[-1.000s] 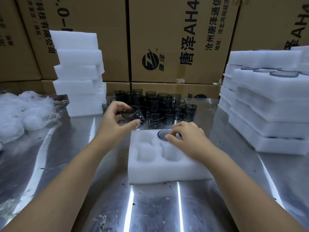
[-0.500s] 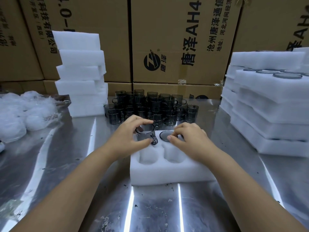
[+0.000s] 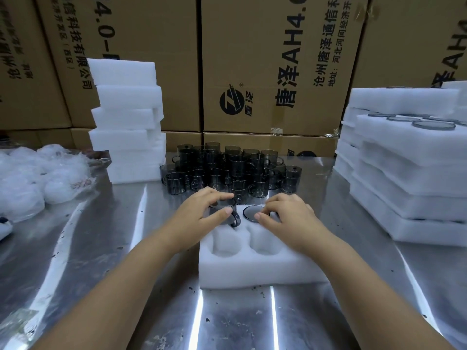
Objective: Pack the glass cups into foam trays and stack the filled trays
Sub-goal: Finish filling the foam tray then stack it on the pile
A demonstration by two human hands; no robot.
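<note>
A second ago our left hand (image 3: 202, 213) held the smoky glass cup (image 3: 229, 205) tilted above the table; now it grips that cup upright, fingers over the rim and thumb on the side, at the top-left pocket of the foam tray (image 3: 252, 271) in mid-frame. Our right hand (image 3: 290, 218) stays curled on the seated cup (image 3: 251, 212) beside it; we cannot tell whether it pinches. The held cup is dark, translucent, handle facing us.

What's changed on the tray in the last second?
The left hand carried the smoky grey glass cup it grips from the loose cups down to the white foam tray's far-left pocket. The right hand stayed on the seated cup; tray unmoved.
</note>
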